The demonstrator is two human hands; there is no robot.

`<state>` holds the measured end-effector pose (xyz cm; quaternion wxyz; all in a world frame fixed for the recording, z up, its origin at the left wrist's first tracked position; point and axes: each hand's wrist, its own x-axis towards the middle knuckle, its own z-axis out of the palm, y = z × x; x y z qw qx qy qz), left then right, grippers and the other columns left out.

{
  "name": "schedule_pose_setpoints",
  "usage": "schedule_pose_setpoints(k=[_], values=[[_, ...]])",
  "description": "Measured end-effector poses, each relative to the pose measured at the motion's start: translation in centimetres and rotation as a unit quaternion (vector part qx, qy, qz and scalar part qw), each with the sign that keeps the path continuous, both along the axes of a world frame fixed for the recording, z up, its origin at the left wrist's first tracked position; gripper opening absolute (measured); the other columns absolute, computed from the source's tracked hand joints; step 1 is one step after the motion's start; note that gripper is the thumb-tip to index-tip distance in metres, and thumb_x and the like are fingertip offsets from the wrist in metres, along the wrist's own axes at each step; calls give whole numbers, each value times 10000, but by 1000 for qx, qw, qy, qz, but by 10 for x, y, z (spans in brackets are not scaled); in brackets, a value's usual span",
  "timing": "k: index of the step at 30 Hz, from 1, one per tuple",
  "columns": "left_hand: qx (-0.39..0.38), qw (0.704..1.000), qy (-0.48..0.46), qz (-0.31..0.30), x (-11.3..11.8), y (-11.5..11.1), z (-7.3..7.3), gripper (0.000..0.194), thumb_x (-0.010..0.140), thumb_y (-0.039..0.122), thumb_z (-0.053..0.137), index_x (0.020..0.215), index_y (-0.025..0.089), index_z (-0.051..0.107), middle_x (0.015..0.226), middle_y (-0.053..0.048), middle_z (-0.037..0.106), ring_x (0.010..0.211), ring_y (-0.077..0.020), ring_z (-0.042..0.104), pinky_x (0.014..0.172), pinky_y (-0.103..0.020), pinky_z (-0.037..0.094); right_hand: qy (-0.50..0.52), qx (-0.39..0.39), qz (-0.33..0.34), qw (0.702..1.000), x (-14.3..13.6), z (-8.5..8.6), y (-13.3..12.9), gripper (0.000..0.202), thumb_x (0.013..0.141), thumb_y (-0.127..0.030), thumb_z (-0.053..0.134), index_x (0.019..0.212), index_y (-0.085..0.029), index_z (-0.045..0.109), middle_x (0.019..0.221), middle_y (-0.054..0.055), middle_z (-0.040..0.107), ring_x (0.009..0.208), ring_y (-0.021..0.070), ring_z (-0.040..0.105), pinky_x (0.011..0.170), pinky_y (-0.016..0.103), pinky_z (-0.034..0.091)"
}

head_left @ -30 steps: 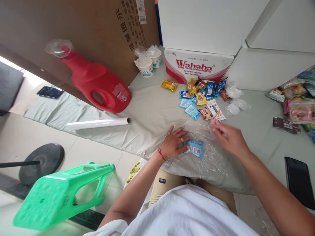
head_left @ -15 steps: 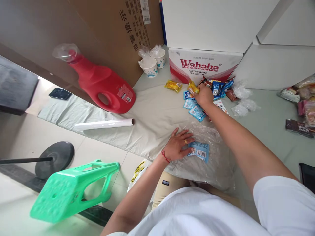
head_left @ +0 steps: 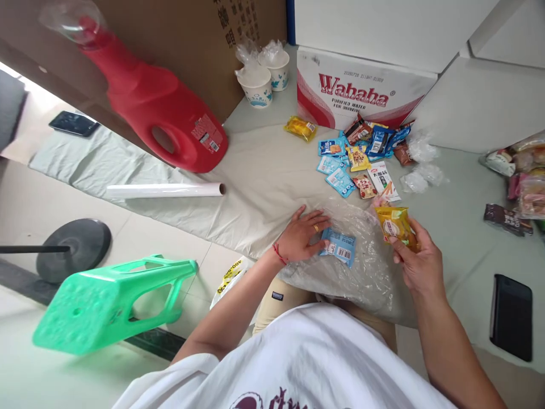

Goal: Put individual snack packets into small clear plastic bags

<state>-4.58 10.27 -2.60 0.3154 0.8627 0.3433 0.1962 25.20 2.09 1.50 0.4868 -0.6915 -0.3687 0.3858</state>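
My left hand (head_left: 303, 236) lies flat with fingers spread on a clear plastic bag (head_left: 366, 272), its thumb at the edge of a light blue packet (head_left: 340, 247). Pinched in my right hand (head_left: 419, 258) is a yellow snack packet (head_left: 394, 224), held above the bag's right side. Beyond the bag is a pile of snacks: blue packets (head_left: 380, 142), a yellow cookie packet (head_left: 358, 158), a white packet (head_left: 382, 179) and light blue packets (head_left: 339, 181). Another yellow packet (head_left: 300, 129) lies apart on the left.
A Wahaha box (head_left: 361, 94) stands behind the snacks, with two cups (head_left: 256, 88) beside it. Left are a red jug (head_left: 166, 108), a white roll (head_left: 166, 190) and a green stool (head_left: 106, 301). Crumpled clear plastic (head_left: 419, 165) and a black phone (head_left: 512, 317) are on the right.
My right hand has drawn back from the pile toward me, carrying the yellow packet over the bag's right side. My left hand stays on the bag. The view has shifted.
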Motion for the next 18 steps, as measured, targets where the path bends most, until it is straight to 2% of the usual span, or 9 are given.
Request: schedule_pose_setpoints(k=[2,4,6,8,11,13,15,18], values=[[-7,1000,-10,6,-1,0,1,533,1003,469,519,1496,274,566,1531,-97,596,1487,-309,479,1301,-595,101,-62,15,35,997,-10,3,-14,672,852,-397,771,1484,-277,575,1146,76,720,646,132,629,460,249,519],[-14,1000,-18,13,-2,-1,2,532,1028,454,461,1524,277,533,1528,-95,599,1483,-295,487,1303,-582,120,-156,54,100,981,-25,9,-22,571,925,-345,685,1486,-302,586,1225,88,726,857,206,726,611,316,628],[-18,999,-24,20,-3,-2,2,527,1050,445,403,1536,275,515,1524,-90,603,1482,-279,489,1304,-572,136,-263,119,161,944,-42,14,-26,535,965,-242,597,1491,-342,580,1357,79,687,1150,254,711,856,386,656],[-19,999,-29,26,-3,-2,1,527,1068,452,354,1536,270,511,1523,-84,605,1487,-265,483,1306,-564,146,-357,169,208,895,-56,13,-26,593,968,-133,518,1513,-365,545,1476,66,617,1295,255,650,995,402,615],[-15,999,-36,33,-4,-2,-2,545,1081,479,301,1541,268,503,1528,-83,600,1505,-258,460,1306,-563,157,-460,165,280,827,-70,-1,-26,719,928,-39,461,1589,-319,434,1574,111,520,1239,265,686,888,376,643],[-6,998,-55,40,-6,-2,-3,552,1080,491,297,1542,270,503,1531,-90,596,1513,-260,448,1300,-561,188,-498,150,321,791,-74,-13,-27,785,901,-13,454,1632,-277,346,1620,155,451,1228,288,687,853,395,645],[18,995,-84,44,-7,-4,-1,555,1068,508,330,1531,269,521,1551,-101,574,1527,-269,426,1288,-553,228,-514,148,336,775,-74,-23,-28,843,890,3,447,1662,-281,256,1651,167,399,1269,296,658,892,423,633],[61,994,-90,10,-6,-9,6,570,1013,572,446,1484,282,584,1610,-102,505,1568,-310,344,1293,-563,204,-502,150,339,781,-73,-27,-29,893,897,13,436,1679,-334,180,1675,137,364,1309,288,627,950,449,614]])
